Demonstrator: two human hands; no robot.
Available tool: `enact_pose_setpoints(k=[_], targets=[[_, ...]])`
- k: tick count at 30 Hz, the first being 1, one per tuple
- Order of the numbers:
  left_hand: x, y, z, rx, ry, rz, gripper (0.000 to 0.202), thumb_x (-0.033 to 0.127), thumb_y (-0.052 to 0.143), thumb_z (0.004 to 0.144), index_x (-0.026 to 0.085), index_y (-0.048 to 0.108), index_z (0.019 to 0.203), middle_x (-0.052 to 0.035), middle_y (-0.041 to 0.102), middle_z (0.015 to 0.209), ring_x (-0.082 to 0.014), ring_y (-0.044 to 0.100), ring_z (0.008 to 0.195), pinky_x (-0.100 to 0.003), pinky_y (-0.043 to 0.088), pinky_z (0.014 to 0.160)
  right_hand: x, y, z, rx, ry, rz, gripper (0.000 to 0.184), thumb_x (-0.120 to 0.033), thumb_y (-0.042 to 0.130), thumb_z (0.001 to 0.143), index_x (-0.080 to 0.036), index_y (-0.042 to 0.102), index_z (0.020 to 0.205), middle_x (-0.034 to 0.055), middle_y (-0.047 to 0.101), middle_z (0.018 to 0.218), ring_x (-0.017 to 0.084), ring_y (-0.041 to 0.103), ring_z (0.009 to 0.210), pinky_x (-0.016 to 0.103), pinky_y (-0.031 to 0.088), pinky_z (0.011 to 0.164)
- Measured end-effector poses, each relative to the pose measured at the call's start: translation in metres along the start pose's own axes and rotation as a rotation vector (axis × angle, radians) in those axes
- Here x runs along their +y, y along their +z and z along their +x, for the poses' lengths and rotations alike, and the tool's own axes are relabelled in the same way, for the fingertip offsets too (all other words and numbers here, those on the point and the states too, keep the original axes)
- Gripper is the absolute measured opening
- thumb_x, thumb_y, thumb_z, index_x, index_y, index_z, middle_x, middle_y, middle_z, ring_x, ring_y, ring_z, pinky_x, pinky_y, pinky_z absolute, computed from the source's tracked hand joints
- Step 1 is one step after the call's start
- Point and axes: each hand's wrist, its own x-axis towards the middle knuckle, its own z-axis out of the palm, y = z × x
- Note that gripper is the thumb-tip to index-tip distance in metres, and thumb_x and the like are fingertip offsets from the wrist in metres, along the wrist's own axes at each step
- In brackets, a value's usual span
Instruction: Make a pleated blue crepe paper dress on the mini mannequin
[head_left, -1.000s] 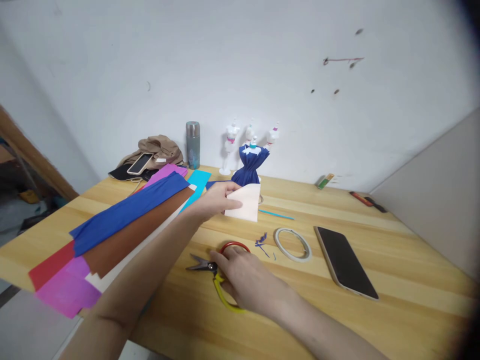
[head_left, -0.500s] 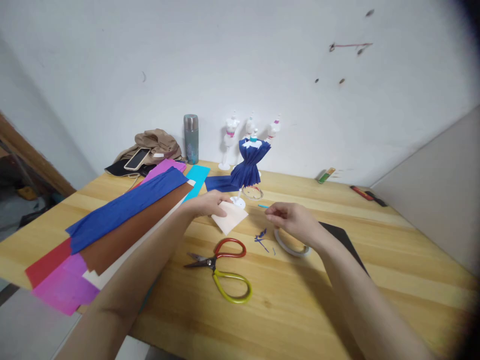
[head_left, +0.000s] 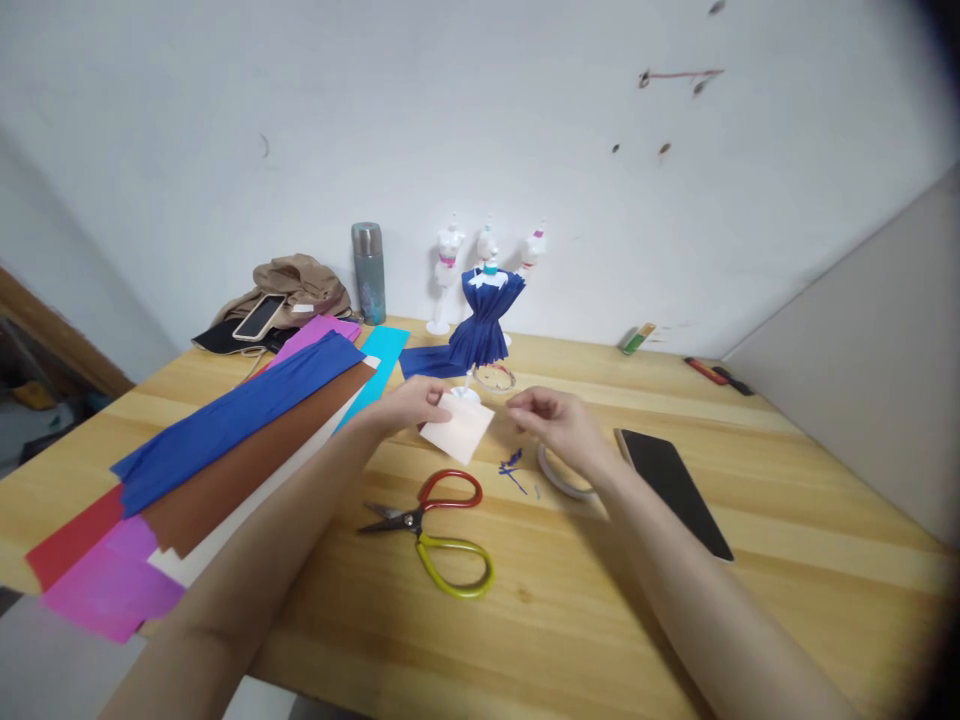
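Note:
My left hand (head_left: 409,405) pinches a small pale pink paper piece (head_left: 457,430) just above the wooden table (head_left: 570,610). Close to its right, my right hand (head_left: 551,425) has its fingers curled in a pinch; what is between them is too small to see. Scissors (head_left: 431,530) with one red and one yellow handle lie on the table below both hands. A white tape ring (head_left: 559,478) lies partly under my right wrist. Behind the hands stands a small mannequin in a blue pleated paper dress (head_left: 484,320).
Long sheets of blue, brown, red, magenta and cyan paper (head_left: 217,450) lie at the left. A dark phone (head_left: 671,490) rests at the right. A grey flask (head_left: 367,272), a beige cloth with a phone (head_left: 300,285), white mannequins (head_left: 446,255) and pens (head_left: 709,372) line the wall.
My right hand left the scissors on the table and rose to the paper piece. My left hand lowered the pink paper and tilted it.

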Motion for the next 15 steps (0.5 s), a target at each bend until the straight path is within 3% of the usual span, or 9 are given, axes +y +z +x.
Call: enact_pose_setpoints(k=[2,5,10,15], targets=[[-0.004,-0.01,0.001,0.068,-0.021,0.213,0.01,0.017,0.064,0.059,0.016,0.053,0.059,0.0046,0.048,0.054,-0.0092,0.042,0.052,-0.023,0.026,0.05,0.011,-0.022,0.008,0.086,-0.018,-0.453,0.019,-0.032,0.057,0.084,-0.019,0.07,0.088,0.0055,0.073,0.082,0.018,0.065,0.072,0.03,0.048,0.068],[-0.011,-0.02,0.003,0.105,-0.045,0.313,0.025,0.016,0.067,0.055,0.017,0.044,0.045,0.0055,0.039,0.046,-0.0094,0.036,0.05,-0.025,0.023,0.05,0.036,-0.045,0.017,0.132,0.017,-0.626,0.02,-0.021,0.054,0.084,-0.018,0.073,0.088,0.0099,0.074,0.089,0.022,0.066,0.081,0.032,0.046,0.074],[-0.017,-0.016,0.008,0.243,-0.049,0.358,0.005,0.02,0.063,0.061,0.017,0.061,0.058,-0.0009,0.059,0.061,-0.0156,0.053,0.066,-0.025,0.033,0.057,0.076,-0.047,0.023,0.099,0.043,-0.809,0.025,-0.02,0.054,0.086,-0.015,0.076,0.097,0.016,0.072,0.096,0.025,0.063,0.088,0.033,0.043,0.081],[-0.022,-0.009,0.011,0.316,-0.043,0.356,0.007,0.02,0.058,0.063,0.016,0.062,0.059,-0.0013,0.06,0.06,-0.0146,0.053,0.064,-0.024,0.034,0.058,0.096,-0.042,0.026,0.09,0.056,-0.903,0.026,-0.026,0.053,0.09,-0.016,0.075,0.099,0.0163,0.071,0.097,0.027,0.06,0.094,0.037,0.038,0.091]])
